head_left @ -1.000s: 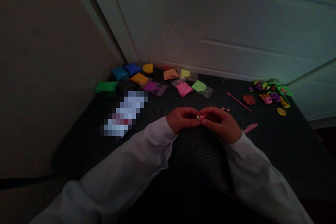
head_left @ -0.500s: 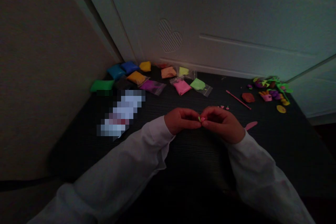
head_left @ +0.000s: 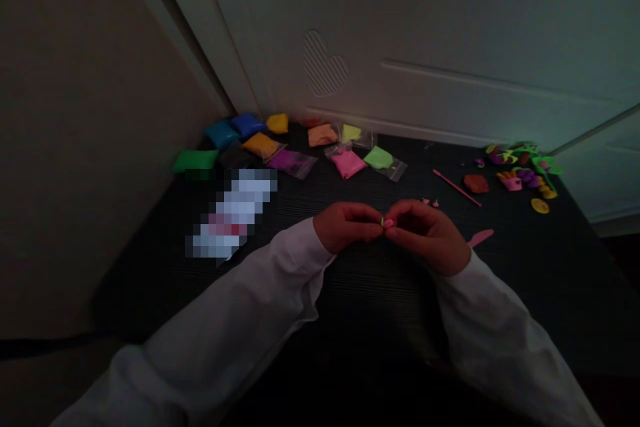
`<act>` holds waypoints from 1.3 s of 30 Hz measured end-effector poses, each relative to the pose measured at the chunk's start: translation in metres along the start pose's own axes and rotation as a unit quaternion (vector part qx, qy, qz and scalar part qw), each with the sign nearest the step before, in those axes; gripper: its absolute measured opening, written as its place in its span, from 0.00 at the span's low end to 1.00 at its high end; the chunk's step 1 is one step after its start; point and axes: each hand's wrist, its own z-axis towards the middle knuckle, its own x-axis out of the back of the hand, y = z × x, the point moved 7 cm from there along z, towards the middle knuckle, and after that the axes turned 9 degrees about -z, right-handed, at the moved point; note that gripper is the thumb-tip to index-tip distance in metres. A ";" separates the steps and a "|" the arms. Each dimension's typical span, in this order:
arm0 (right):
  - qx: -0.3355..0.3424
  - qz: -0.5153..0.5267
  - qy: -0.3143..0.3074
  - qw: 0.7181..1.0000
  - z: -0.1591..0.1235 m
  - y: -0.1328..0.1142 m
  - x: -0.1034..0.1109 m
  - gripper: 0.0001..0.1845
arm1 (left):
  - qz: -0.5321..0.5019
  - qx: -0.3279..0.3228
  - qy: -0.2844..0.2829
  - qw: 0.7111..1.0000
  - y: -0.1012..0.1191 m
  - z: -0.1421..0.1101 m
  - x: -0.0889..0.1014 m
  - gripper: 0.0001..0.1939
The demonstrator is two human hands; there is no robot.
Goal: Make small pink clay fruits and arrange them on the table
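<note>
My left hand [head_left: 347,225] and my right hand [head_left: 430,235] meet fingertip to fingertip above the dark table. Between thumb and forefinger my right hand pinches a small lump of pink clay [head_left: 389,223]. A thin bit of green clay [head_left: 383,221] shows at the left fingertips, against the pink lump. Just behind my right hand lie small pink clay pieces with green tips [head_left: 435,203]. A pink plastic knife [head_left: 481,237] lies to the right of that hand, partly hidden by it.
Bags of coloured clay, among them a pink one [head_left: 349,163] and a green one [head_left: 380,157], line the back. A pixelated sheet [head_left: 233,213] lies left. Toward the right are a pink stick tool [head_left: 456,187], a reddish-brown lump [head_left: 476,183] and finished clay figures [head_left: 530,179]. A white panelled door [head_left: 440,27] stands behind.
The pink lump has turned slightly between my fingertips and shows more of its face. The green bit stands more upright. Both hands stay almost in place; the view shifts a little.
</note>
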 end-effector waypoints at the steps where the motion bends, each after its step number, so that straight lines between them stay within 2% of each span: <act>1: 0.001 -0.004 0.001 1.000 0.000 0.000 0.000 0.06 | 0.000 -0.003 0.000 1.000 0.000 0.000 0.000 0.13; 11: 0.013 -0.056 0.001 0.998 -0.001 -0.004 0.002 0.07 | -0.046 0.009 -0.003 0.999 -0.002 0.001 0.000 0.14; 24: 0.027 0.009 0.048 0.998 0.001 0.001 0.000 0.07 | -0.084 -0.001 0.013 0.996 -0.003 0.001 0.001 0.13; 31: 0.003 0.051 0.048 0.998 0.002 0.006 -0.002 0.08 | -0.088 0.000 0.023 0.996 -0.001 0.001 0.001 0.13; 36: -0.002 0.056 0.085 0.995 0.004 0.012 -0.001 0.08 | -0.006 -0.078 0.077 0.994 0.009 0.001 0.012 0.13; 39: -0.002 0.059 0.107 0.993 0.005 0.016 0.001 0.09 | 0.040 -0.117 0.090 0.988 0.013 0.001 0.016 0.12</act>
